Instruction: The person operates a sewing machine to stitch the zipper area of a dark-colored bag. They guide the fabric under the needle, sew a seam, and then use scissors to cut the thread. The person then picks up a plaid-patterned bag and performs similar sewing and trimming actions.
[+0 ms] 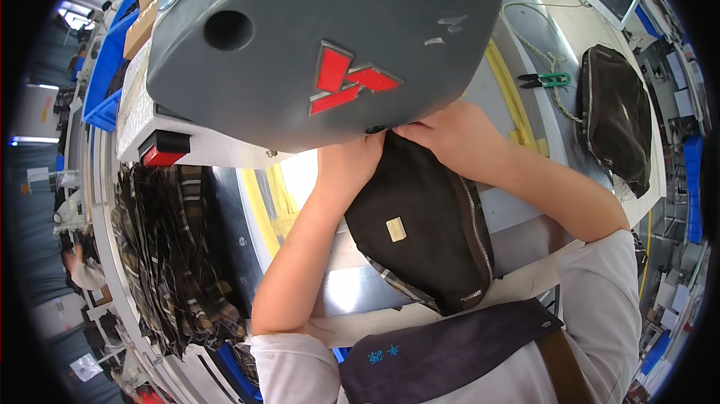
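Dark zippered pouch [420, 231], centre: left hand [349, 168] and right hand [450, 130] both pinching its 12 o'clock edge under grey sewing machine head [315, 37]; snips [546, 80] at 2 o'clock.

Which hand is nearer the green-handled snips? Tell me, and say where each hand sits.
Right. The right hand grips the dark bag's top edge under the sewing machine head, closer to the green-handled snips off to its right. The left hand lies farther left.

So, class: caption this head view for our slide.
Both hands feed a dark zippered pouch under a grey sewing machine head.
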### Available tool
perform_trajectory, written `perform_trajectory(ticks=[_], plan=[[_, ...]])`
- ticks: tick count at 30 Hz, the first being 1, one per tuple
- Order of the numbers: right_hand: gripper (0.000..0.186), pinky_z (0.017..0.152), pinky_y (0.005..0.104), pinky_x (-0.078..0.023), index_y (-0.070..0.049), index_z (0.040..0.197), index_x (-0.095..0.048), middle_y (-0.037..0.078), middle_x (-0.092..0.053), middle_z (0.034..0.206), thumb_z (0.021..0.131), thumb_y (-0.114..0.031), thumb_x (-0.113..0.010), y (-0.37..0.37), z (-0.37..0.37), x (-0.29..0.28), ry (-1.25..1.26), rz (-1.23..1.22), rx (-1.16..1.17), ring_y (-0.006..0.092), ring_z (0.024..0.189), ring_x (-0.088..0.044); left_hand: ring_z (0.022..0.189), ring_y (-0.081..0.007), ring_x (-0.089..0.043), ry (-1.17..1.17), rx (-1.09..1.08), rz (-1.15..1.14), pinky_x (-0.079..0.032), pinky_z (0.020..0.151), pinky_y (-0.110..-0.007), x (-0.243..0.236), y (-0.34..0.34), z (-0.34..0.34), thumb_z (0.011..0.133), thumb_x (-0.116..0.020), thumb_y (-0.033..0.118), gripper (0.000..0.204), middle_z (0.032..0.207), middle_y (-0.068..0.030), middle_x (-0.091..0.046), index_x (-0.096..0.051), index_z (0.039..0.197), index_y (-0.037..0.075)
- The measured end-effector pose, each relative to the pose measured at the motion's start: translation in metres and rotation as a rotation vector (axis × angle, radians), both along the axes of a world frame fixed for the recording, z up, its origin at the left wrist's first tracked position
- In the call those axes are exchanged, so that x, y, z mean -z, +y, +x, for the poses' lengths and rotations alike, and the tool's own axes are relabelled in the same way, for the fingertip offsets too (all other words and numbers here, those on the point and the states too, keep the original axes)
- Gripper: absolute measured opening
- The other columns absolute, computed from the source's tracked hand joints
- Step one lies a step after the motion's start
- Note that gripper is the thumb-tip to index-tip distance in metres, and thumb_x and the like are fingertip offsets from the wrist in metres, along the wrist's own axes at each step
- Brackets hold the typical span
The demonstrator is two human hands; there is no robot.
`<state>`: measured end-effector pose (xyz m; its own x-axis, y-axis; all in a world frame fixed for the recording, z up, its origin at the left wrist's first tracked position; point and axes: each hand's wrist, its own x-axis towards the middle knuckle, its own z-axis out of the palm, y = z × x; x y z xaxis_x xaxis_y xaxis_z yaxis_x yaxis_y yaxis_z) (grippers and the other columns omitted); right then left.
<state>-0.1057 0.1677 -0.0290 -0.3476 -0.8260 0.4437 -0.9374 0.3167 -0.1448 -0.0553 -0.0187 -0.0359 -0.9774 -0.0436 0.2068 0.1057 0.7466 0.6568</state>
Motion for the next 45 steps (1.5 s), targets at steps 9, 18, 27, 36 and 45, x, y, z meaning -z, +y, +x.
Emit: perform_trajectory(ticks=[9, 18, 27, 36, 45], plan=[[0.026, 0.067, 0.0287, -0.052, -0.003, 0.1, -0.063, 0.004, -0.055, 0.096, 0.076, -0.011, -0.057, 0.001, 0.003, 0.0, 0.046, 0.023, -0.001, 0.0177, 0.085, -0.057, 0.091, -0.0321, -0.06, 0.195, -0.012, -0.362, -0.046, 0.082, -0.037, -0.01, 0.005, 0.025, 0.079, -0.068, 0.011, 0.023, 0.097, -0.012, -0.066, -0.065, 0.099, 0.001], [0.019, 0.068, 0.0364, -0.052, -0.004, 0.094, -0.061, 0.008, -0.056, 0.092, 0.079, -0.016, -0.06, 0.0, 0.009, -0.004, -0.217, -0.033, 0.277, 0.0261, 0.085, -0.059, 0.095, -0.0292, -0.06, 0.24, 0.186, -0.338, -0.047, 0.083, -0.038, -0.01, 0.005, 0.036, 0.074, -0.068, 0.009, 0.03, 0.108, -0.0093, -0.061, -0.062, 0.102, 0.001], [0.024, 0.066, 0.0385, -0.05, -0.002, 0.089, -0.06, 0.012, -0.065, 0.084, 0.074, -0.019, -0.063, -0.01, -0.019, -0.031, -0.723, 0.245, 0.39, 0.0293, 0.077, -0.063, 0.098, -0.0262, -0.059, 0.3, 0.214, -0.411, -0.046, 0.084, -0.037, -0.013, 0.004, 0.036, 0.073, -0.068, 0.01, 0.032, 0.109, -0.0081, -0.061, -0.061, 0.104, 0.003], [0.023, 0.066, 0.0337, -0.048, -0.001, 0.092, -0.058, 0.01, -0.063, 0.078, 0.074, -0.015, -0.064, -0.011, -0.022, -0.004, -0.951, -0.083, 0.318, 0.0235, 0.073, -0.061, 0.098, -0.0265, -0.058, 0.284, 0.276, -0.389, -0.047, 0.086, -0.037, -0.009, 0.003, 0.034, 0.073, -0.066, 0.007, 0.029, 0.111, -0.0096, -0.059, -0.06, 0.101, -0.001], [0.016, 0.064, 0.0344, -0.048, -0.005, 0.088, -0.06, 0.007, -0.061, 0.073, 0.076, -0.014, -0.063, -0.004, -0.011, -0.007, -0.718, -0.14, 0.359, 0.0222, 0.07, -0.06, 0.098, -0.0272, -0.059, 0.21, 0.281, -0.371, -0.048, 0.086, -0.036, -0.012, 0.001, 0.035, 0.074, -0.067, 0.008, 0.032, 0.112, -0.0098, -0.06, -0.06, 0.103, 0.0]])
